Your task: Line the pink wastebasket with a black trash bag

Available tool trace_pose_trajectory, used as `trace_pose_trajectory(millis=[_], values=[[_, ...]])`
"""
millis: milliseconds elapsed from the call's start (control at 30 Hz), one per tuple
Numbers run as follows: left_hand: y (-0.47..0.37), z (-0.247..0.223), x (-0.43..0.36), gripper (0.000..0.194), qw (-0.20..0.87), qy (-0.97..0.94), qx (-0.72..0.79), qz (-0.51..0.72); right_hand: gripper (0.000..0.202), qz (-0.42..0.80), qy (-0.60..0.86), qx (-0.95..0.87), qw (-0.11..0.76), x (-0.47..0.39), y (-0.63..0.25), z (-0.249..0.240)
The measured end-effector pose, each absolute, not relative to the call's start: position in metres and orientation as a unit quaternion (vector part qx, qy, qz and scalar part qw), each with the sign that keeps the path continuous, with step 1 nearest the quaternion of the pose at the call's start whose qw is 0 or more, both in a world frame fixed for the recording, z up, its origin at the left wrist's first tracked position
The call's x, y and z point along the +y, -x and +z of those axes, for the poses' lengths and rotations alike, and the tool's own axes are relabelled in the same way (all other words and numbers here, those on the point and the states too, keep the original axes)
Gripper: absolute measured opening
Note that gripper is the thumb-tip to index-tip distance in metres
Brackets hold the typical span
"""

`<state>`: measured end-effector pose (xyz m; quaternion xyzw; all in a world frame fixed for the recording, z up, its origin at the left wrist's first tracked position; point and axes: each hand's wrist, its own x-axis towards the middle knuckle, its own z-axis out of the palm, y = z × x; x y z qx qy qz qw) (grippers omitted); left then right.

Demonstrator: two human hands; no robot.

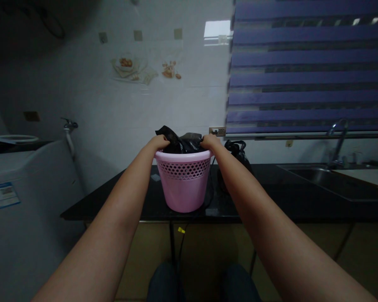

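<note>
A pink plastic basket (185, 191) with a band of holes below its rim stands upright on the black countertop. Black plastic bag (189, 144) material fills its mouth and rises a little above the rim. At the rim's left side, my left hand (159, 143) is closed on the bag. My right hand (210, 141) grips the bag at the opposite side of the rim. Fingertips of both hands are partly hidden by the plastic. Behind my right forearm sits a second black bag (236, 151), gathered at its top.
The black countertop (271, 209) runs to a sink (321, 178) with a tall faucet (338, 140) on the right. A white washing machine (34, 176) stands at the left, near a wall tap (69, 124). A dark cord with a yellow tag (181, 230) hangs over the counter's front edge.
</note>
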<state>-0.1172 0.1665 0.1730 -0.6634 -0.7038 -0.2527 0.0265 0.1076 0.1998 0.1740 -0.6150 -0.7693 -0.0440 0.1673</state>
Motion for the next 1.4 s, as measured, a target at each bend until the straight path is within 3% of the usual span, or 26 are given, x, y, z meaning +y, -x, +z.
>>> trace_pose_trajectory(millis=[367,733,1000,1167,1400], values=[[0.123,0.167,0.175,0.057,0.035,0.670,-0.672,-0.314,0.047,-0.076,0.624,-0.754,0.188,0.201,-0.108,0.173],[0.123,0.170,0.179,0.028,0.031,0.681,-0.670,-0.294,0.042,-0.066,0.641,-0.731,0.224,0.195,-0.108,0.173],[0.126,0.167,0.181,0.025,0.038,0.692,-0.645,-0.321,0.043,-0.086,0.659,-0.705,0.247,0.192,-0.106,0.172],[0.128,0.167,0.186,0.030,0.060,0.710,-0.610,-0.347,0.047,-0.117,0.592,-0.745,0.285,0.197,-0.107,0.169],[0.129,0.167,0.189,0.032,0.061,0.718,-0.587,-0.367,0.054,-0.088,0.511,-0.819,0.246,0.203,-0.106,0.170]])
